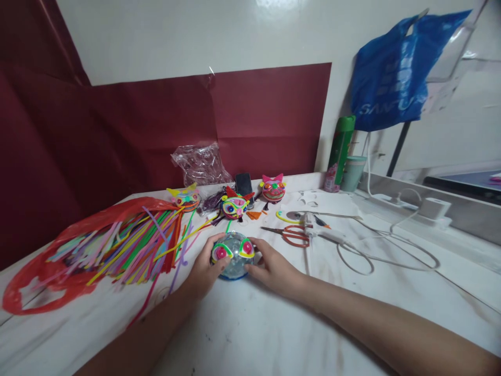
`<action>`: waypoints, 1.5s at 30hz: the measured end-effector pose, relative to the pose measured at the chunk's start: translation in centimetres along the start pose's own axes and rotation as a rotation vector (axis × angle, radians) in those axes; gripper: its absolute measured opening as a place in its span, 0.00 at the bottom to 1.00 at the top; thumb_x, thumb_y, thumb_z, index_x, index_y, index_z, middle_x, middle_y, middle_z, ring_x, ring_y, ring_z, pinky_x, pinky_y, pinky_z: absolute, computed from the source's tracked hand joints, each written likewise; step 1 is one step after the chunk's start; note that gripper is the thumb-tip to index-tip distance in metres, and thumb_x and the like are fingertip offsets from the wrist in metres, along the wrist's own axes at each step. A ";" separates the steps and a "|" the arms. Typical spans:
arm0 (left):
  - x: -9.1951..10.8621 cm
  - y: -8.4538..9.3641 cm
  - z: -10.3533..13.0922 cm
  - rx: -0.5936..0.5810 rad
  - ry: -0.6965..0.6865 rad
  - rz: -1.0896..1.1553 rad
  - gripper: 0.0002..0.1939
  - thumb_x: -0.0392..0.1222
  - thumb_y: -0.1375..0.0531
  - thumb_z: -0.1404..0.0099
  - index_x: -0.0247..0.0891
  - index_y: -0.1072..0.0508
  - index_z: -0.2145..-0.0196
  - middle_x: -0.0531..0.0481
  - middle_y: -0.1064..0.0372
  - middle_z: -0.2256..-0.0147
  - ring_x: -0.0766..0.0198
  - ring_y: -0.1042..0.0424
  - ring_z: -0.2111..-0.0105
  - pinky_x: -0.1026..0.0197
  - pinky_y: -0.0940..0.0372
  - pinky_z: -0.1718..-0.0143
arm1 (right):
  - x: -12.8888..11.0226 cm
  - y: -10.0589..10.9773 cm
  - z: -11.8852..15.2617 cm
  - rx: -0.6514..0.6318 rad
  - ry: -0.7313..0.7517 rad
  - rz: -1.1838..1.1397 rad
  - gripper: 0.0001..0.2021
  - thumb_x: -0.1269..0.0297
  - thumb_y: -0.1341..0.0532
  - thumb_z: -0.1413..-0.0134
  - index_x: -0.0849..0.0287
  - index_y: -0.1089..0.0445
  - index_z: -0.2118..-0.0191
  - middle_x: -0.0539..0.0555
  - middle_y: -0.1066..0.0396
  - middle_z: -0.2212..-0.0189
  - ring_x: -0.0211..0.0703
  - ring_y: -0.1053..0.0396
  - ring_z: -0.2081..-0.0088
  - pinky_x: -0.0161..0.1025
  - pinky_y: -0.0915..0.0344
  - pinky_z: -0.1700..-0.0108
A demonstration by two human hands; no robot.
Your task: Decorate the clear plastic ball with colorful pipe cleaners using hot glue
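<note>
Between my two hands sits a clear bluish plastic dome (235, 266) with two eyes on its front, each a red centre ringed in green, white and yellow. My left hand (205, 266) grips its left side, the thumb lying near the left eye. On the right side, my right hand (270, 266) holds the dome with thumb and fingers. Behind it stands a colourful lion-head ornament (235, 204) with yellow, red and blue trim. A pink lion-head ornament (273, 189) is farther back, and a yellow one (186, 198) lies to the left.
Many coloured pipe cleaners (136, 245) lie on a red plastic bag (23, 292) at left. Orange-handled scissors (295, 236), a white glue gun (324, 230) and its looped cable are to the right. A phone (244, 185), clear plastic wrap (201, 163) and a green spray can (340, 154) stand behind.
</note>
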State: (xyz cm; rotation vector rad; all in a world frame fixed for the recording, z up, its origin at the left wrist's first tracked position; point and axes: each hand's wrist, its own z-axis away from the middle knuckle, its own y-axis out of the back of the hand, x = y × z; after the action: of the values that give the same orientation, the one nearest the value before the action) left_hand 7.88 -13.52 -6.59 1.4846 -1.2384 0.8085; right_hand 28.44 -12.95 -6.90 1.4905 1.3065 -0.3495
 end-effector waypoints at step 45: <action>0.8 -0.6 0.3 0.063 -0.017 -0.026 0.28 0.42 0.40 0.47 0.37 0.36 0.48 0.43 0.31 0.52 0.49 0.33 0.50 0.50 0.37 0.50 | 1.4 -0.7 0.7 -0.013 0.052 -0.034 0.29 0.71 0.38 0.50 0.59 0.45 0.42 0.59 0.34 0.54 0.46 0.31 0.59 0.44 0.32 0.57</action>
State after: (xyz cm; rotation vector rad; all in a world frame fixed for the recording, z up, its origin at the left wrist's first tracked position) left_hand 8.68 -14.06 -6.07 1.5578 -1.2136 0.8261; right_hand 28.65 -12.86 -8.60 1.4762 1.3739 -0.3256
